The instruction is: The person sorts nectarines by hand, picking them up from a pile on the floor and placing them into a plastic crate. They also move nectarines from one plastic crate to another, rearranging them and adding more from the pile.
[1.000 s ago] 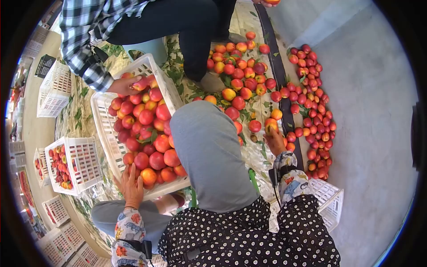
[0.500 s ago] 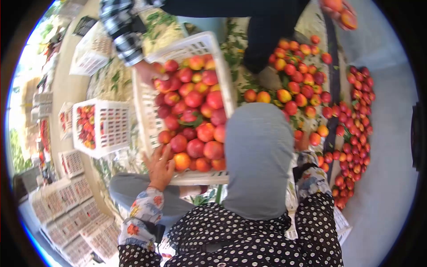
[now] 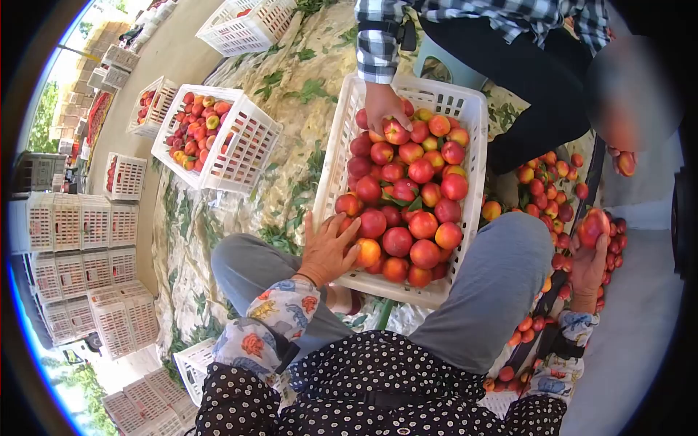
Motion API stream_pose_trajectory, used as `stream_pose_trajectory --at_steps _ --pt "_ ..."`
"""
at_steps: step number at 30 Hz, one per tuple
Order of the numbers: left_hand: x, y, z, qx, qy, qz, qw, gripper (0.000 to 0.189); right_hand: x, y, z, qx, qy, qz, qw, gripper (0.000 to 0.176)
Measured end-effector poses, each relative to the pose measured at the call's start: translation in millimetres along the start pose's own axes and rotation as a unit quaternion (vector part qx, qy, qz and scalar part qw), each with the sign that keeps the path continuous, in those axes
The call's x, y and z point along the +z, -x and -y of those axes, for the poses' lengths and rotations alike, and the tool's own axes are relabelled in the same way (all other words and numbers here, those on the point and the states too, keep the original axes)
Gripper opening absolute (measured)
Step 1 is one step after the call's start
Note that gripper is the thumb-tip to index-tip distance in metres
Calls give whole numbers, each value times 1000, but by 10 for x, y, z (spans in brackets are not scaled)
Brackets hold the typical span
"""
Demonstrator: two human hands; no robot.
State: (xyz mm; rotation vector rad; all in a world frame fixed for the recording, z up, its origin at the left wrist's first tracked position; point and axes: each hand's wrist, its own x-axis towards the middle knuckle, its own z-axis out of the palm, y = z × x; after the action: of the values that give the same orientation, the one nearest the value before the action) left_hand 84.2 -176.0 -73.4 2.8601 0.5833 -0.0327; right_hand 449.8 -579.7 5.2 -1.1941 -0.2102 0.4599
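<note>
Fruit [image 3: 594,227], gripped in the right hand [image 3: 586,267] at three o'clock, looked light, bruisable, best cupped mid-body; the left hand [image 3: 326,251] spread over the crate's [image 3: 477,138] eight-o'clock corner.

Bright daylight was strongest at the left, where the outdoor background [image 3: 54,91] bleached to white glare beyond the stacked crates [image 3: 83,225]. The grey wall [image 3: 643,291] on the right lay in softer, flatter light. The fruit [image 3: 397,241] at the centre looked crisp, a smudged blur clouded the upper right, and fisheye distortion bent shapes near the blackened edges.
</note>
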Motion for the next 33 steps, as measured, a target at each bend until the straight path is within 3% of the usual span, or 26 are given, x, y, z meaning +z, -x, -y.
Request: stream_pose_trajectory --at_steps 4,6,8,11,12,14,15,16,19,23,26,27,29,31,33 --pt "65 23 42 4 23 -22 999 57 1626 -191 551 -21 183 148 972 58" --pt "79 39 57 -2 34 -34 999 57 2464 -243 661 -8 341 281 897 66" --pt "102 41 73 0 41 -43 998 56 2943 -429 260 -45 396 382 834 65" --pt "132 43 89 4 47 -55 997 55 3465 -528 -540 -58 512 438 737 71" --pt "142 44 95 0 52 -61 997 55 3483 -553 -906 -74 516 444 729 71" --pt "171 49 99 -1 64 -59 996 55 3377 -599 -1699 -4 505 461 730 73" --pt "174 41 102 -7 69 -62 996 55 3217 -590 -2131 -40 501 478 720 74" --pt "158 33 108 -2 63 -59 996 54 3080 -510 -2449 -13 567 466 679 74" --pt "84 41 102 -5 73 -42 996 53 2972 -357 -2723 -33 484 435 759 70" --pt "91 19 105 4 64 -50 997 51 3084 -379 -2561 -22 486 445 752 69" --pt "117 13 110 -1 70 -60 996 51 3338 -309 -2554 -58 429 345 833 70" --pt "115 19 105 3 65 -75 995 50 3349 -277 -2669 -53 426 345 834 70" --pt "82 12 101 1 69 -58 996 51 3367 -277 -2899 -128 528 318 777 68" --pt "58 0 92 -1 75 -42 996 51 3439 -261 -2819 -125 540 301 776 67" --pt "60 10 83 -1 64 -54 997 51 3463 -282 -2626 -92 580 345 732 72"
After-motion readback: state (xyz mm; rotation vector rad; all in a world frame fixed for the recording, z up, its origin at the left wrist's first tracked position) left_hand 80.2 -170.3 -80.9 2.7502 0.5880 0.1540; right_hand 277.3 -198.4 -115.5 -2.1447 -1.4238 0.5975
